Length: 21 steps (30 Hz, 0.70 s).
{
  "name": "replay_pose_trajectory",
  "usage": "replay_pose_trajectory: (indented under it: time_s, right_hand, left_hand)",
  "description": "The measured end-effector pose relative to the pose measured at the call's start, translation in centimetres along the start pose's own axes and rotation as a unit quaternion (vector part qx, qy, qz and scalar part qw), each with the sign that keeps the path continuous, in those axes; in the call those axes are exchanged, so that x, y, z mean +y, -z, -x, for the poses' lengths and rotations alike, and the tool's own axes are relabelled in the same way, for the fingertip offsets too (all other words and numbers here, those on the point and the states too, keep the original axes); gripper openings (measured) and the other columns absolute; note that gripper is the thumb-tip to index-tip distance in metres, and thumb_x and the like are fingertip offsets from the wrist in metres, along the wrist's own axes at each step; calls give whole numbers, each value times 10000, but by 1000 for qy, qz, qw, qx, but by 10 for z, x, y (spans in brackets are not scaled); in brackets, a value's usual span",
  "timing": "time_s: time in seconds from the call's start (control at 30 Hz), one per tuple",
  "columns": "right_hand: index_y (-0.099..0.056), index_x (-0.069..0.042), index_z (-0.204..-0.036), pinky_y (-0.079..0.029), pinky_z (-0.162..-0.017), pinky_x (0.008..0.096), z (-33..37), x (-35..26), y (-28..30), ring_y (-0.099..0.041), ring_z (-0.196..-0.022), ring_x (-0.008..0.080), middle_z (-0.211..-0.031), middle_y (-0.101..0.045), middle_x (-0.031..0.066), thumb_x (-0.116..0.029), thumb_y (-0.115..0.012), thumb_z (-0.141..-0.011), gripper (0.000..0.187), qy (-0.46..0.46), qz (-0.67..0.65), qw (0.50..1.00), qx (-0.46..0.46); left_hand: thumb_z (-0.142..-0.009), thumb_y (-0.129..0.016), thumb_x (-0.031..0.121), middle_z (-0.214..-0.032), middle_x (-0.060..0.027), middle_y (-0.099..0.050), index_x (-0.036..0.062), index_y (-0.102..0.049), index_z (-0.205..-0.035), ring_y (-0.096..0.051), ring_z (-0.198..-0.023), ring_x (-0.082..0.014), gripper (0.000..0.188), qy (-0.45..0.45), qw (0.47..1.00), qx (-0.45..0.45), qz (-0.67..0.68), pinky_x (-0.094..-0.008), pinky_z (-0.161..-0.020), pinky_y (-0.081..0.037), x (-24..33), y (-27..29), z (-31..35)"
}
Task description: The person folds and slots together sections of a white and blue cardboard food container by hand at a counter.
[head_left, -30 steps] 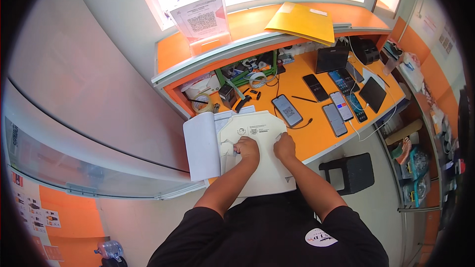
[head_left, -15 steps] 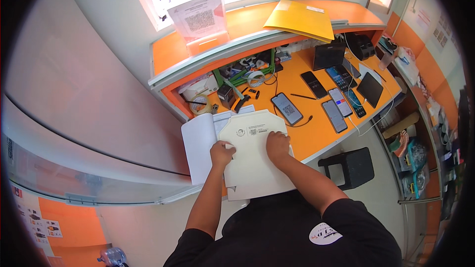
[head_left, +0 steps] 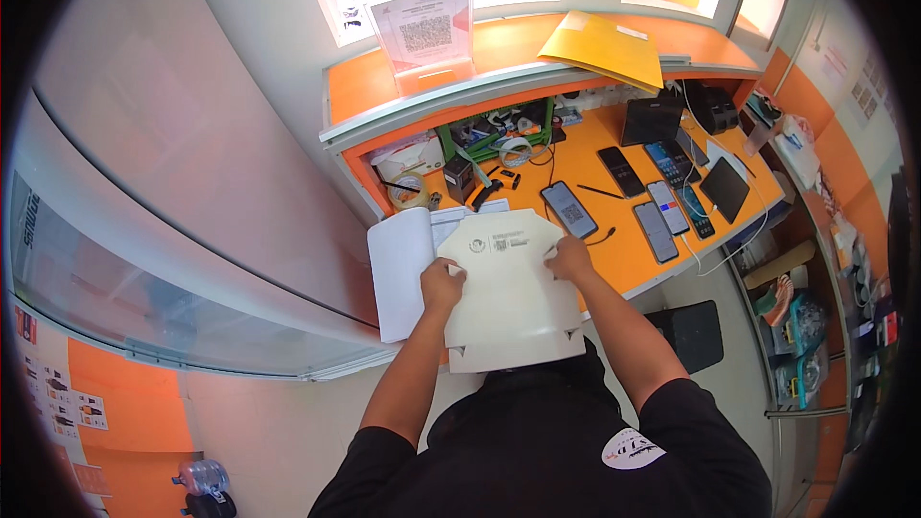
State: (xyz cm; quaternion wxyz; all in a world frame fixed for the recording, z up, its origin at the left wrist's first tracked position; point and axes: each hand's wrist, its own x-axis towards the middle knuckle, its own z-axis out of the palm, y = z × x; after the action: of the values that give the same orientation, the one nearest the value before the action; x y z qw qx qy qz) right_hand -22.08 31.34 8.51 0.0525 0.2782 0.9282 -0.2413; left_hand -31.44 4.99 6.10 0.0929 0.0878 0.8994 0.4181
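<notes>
A cream cardboard piece (head_left: pixel 508 312) with angled top corners, small notches low on both sides and dark print near its top is held in front of my body. It bows slightly. My left hand (head_left: pixel 442 286) is closed on its left edge, thumb on the face. On the opposite edge, higher up, my right hand (head_left: pixel 571 260) pinches it the same way. Fingers behind the cardboard are hidden. Under and beside its left edge lies an open notebook (head_left: pixel 401 273) with white pages.
Several phones lie on the orange desk (head_left: pixel 614 249), one a grey phone (head_left: pixel 569 208) near the cardboard. Tape rolls, a green basket (head_left: pixel 494 139) and a black box (head_left: pixel 460 176) stand at the back. A yellow folder (head_left: pixel 604 46) rests on the ledge. Right of me is a black stool (head_left: pixel 693 336).
My right hand has moved from the cardboard's upper face to its right edge. The cardboard has become more bowed, and its lower end has lifted slightly. The whole view has shifted.
</notes>
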Motion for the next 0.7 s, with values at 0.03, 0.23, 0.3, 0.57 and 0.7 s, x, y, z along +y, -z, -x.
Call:
replay_pose_trajectory:
  time_s: [0.03,0.23,0.3,0.57,0.7]
  right_hand:
    - [-695,34,-1022,-528,-849,424,6,4,12,-695,-923,354,-992,-701,193,-160,-768,-787,313,-13,-77,997,-10]
    - [-591,19,-1241,-468,-962,472,73,0,-19,-579,-1146,355,-1219,-601,201,-246,-799,-800,555,-28,-67,989,131]
    - [-513,-3,-1358,-402,-1027,526,100,7,-12,-500,-1242,351,-1320,-527,161,-283,-757,-857,624,-105,-21,992,65]
    - [-477,62,-1390,-406,-982,470,129,15,-41,-519,-1205,300,-1329,-529,162,-242,-691,-889,624,-15,110,981,160]
    - [-551,13,-1342,-399,-990,455,130,15,-46,-537,-1167,306,-1289,-570,139,-176,-718,-856,548,30,140,965,219]
  left_hand:
    - [-757,-810,169,-862,-166,-713,12,-682,-1041,-707,-822,-336,349,9,1000,2,3,-385,-789,-554,12,6,6]
    - [-823,-799,210,-1166,-263,-623,-86,-520,-1276,-605,-1107,-404,609,-59,990,131,1,-415,-985,-476,-10,0,28]
    - [-850,-763,225,-1377,-333,-468,-144,-446,-1333,-472,-1271,-458,685,-93,991,94,-13,-469,-1101,-381,8,7,48]
    - [-908,-619,304,-1524,-419,-233,-146,-312,-1462,-259,-1432,-531,777,-71,974,-63,-206,-535,-1177,-242,-11,-2,137]
    - [-908,-608,363,-1547,-449,-94,-105,-287,-1499,-127,-1469,-558,819,-49,959,-122,-252,-664,-1161,-105,14,-2,147]
